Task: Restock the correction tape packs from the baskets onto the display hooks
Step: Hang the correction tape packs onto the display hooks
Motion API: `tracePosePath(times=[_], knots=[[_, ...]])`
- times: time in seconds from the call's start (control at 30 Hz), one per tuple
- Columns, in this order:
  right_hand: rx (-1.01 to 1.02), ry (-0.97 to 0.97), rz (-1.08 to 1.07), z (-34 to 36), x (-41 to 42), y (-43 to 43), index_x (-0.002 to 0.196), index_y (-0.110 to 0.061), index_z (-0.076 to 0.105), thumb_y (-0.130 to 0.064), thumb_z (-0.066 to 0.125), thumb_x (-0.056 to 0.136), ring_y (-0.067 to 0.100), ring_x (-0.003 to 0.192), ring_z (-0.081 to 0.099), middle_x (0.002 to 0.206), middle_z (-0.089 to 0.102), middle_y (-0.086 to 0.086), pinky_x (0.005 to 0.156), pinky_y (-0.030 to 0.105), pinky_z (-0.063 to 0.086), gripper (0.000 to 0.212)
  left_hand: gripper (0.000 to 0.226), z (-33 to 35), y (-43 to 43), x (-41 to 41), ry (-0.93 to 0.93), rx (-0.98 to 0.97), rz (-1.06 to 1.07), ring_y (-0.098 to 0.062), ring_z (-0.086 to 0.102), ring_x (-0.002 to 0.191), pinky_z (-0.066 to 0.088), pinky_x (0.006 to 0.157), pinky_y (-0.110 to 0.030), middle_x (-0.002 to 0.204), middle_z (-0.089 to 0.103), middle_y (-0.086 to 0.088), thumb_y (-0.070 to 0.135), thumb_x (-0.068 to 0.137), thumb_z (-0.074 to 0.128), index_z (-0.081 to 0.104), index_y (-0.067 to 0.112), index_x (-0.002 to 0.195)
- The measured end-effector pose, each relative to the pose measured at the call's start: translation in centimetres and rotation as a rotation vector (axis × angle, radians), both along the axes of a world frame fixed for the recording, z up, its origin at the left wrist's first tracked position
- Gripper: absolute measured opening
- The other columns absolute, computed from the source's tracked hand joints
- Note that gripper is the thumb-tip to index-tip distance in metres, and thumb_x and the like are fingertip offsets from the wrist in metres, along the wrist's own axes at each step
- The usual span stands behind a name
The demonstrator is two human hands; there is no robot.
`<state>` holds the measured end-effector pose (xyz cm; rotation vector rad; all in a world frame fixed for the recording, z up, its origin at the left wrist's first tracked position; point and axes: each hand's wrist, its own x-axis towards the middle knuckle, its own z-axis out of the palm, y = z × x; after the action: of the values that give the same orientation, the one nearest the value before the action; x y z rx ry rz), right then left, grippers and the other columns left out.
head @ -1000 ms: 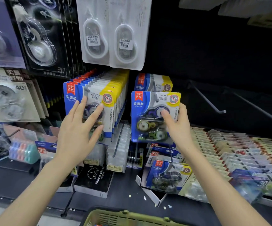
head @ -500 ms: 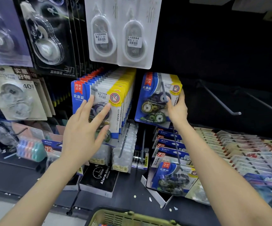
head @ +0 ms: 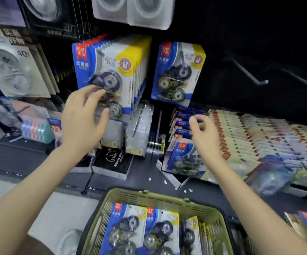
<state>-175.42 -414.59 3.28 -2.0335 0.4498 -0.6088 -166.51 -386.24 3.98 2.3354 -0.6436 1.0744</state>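
Note:
A thick row of blue and yellow correction tape packs (head: 112, 74) hangs on one hook. A thin stack of the same packs (head: 179, 72) hangs on the hook to its right. My left hand (head: 83, 122) hovers in front of the lower part of the thick row, fingers loosely curled, holding nothing. My right hand (head: 204, 133) is below the thin stack, clear of it, fingers relaxed and empty. An olive green basket (head: 149, 198) at the bottom holds several more packs (head: 141, 230).
Two bare metal hooks (head: 248, 74) stick out at the right. Flat packets (head: 259, 137) lie in rows on the shelf at the right. A black alarm clock box (head: 115, 161) and an open carton with one pack (head: 184, 159) sit on the shelf.
My right hand let go of the pack on the right hook and dropped down. My left hand pulled back from the thick row. The view tilted down, showing the basket.

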Motion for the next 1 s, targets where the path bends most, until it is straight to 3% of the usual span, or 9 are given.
tracePosePath(times=[0.07, 0.13, 0.27, 0.33, 0.43, 0.5, 0.63, 0.9, 1.0], knots=[[0.013, 0.045, 0.066, -4.2, -4.4, 1.0, 0.100, -0.031, 0.058, -0.033, 0.054, 0.099, 0.013, 0.081, 0.063, 0.087, 0.064, -0.007, 0.073, 0.032, 0.049, 0.004, 0.040, -2.5, 0.2, -1.4, 0.091, 0.044, -0.014, -0.041, 0.054, 0.111, 0.038, 0.095, -0.045, 0.121, 0.059, -0.024, 0.025, 0.092, 0.054, 0.060, -0.002, 0.121], [0.005, 0.215, 0.087, -9.5, -8.4, 1.6, 0.094, -0.027, 0.060, -0.027, 0.058, 0.097, 0.016, 0.081, 0.062, 0.084, 0.065, -0.007, 0.076, 0.034, 0.048, 0.003, 0.044, -6.1, 0.5, -3.2, 0.210, 0.152, -0.043, -0.042, 0.056, 0.106, 0.041, 0.091, -0.046, 0.118, 0.059, -0.023, 0.032, 0.091, 0.049, 0.060, -0.001, 0.118], [-0.024, 0.641, 0.114, -19.7, -15.2, 2.4, 0.102, -0.014, 0.067, -0.030, 0.064, 0.094, 0.024, 0.091, 0.067, 0.090, 0.069, -0.001, 0.081, 0.037, 0.051, 0.018, 0.057, -14.1, 2.6, -7.1, 0.476, 0.333, -0.050, -0.046, 0.060, 0.098, 0.053, 0.079, -0.050, 0.113, 0.062, -0.026, 0.041, 0.089, 0.039, 0.062, -0.001, 0.118], [-0.061, 0.766, 0.156, -22.7, -17.4, 3.0, 0.111, -0.011, 0.065, -0.035, 0.061, 0.095, 0.021, 0.085, 0.065, 0.092, 0.067, 0.001, 0.070, 0.034, 0.050, 0.029, 0.059, -18.3, 4.3, -9.6, 0.586, 0.420, -0.025, -0.048, 0.062, 0.093, 0.057, 0.070, -0.053, 0.108, 0.063, -0.028, 0.044, 0.089, 0.039, 0.061, -0.003, 0.118], [-0.177, 0.920, 0.181, -24.5, -18.5, 3.8, 0.130, -0.011, 0.051, -0.045, 0.055, 0.097, 0.021, 0.083, 0.065, 0.108, 0.062, 0.005, 0.052, 0.024, 0.040, 0.048, 0.067, -23.4, 6.3, -13.1, 0.765, 0.505, -0.003, -0.050, 0.061, 0.103, 0.057, 0.078, -0.057, 0.114, 0.064, -0.029, 0.047, 0.091, 0.037, 0.055, -0.004, 0.131], [-0.171, 0.948, 0.142, -24.9, -18.2, 4.2, 0.141, -0.008, 0.041, -0.047, 0.055, 0.096, 0.025, 0.097, 0.067, 0.122, 0.061, 0.011, 0.063, 0.030, 0.048, 0.061, 0.071, -25.8, 6.9, -15.1, 0.840, 0.479, 0.029, -0.049, 0.058, 0.111, 0.054, 0.086, -0.056, 0.122, 0.061, -0.027, 0.047, 0.093, 0.035, 0.044, -0.003, 0.143], [0.169, 0.951, 0.023, -26.0, -17.2, 5.0, 0.148, 0.003, 0.029, -0.039, 0.066, 0.092, 0.034, 0.128, 0.051, 0.143, 0.049, 0.018, 0.094, 0.035, 0.045, 0.079, 0.062, -27.1, 6.3, -17.9, 0.947, 0.273, 0.098, -0.046, 0.056, 0.109, 0.051, 0.086, -0.055, 0.125, 0.056, -0.026, 0.026, 0.098, 0.049, 0.029, 0.001, 0.150], [0.587, 0.846, -0.242, -26.9, -16.8, 5.6, 0.122, 0.004, 0.059, -0.024, 0.080, 0.082, 0.031, 0.112, 0.061, 0.118, 0.066, 0.012, 0.090, 0.038, 0.048, 0.054, 0.064, -26.4, 5.5, -18.1, 1.007, 0.152, 0.102, -0.035, 0.056, 0.103, 0.051, 0.076, -0.046, 0.122, 0.055, -0.019, 0.024, 0.099, 0.052, 0.025, 0.007, 0.154], [0.637, 0.655, -0.251, -24.9, -17.1, 5.3, 0.108, -0.005, 0.065, -0.006, 0.073, 0.086, 0.026, 0.098, 0.063, 0.105, 0.069, 0.008, 0.085, 0.036, 0.048, 0.024, 0.067, -26.6, 5.8, -18.1, 1.057, 0.159, 0.102, -0.032, 0.055, 0.106, 0.051, 0.078, -0.043, 0.123, 0.054, -0.018, 0.030, 0.098, 0.054, 0.025, 0.007, 0.153]])
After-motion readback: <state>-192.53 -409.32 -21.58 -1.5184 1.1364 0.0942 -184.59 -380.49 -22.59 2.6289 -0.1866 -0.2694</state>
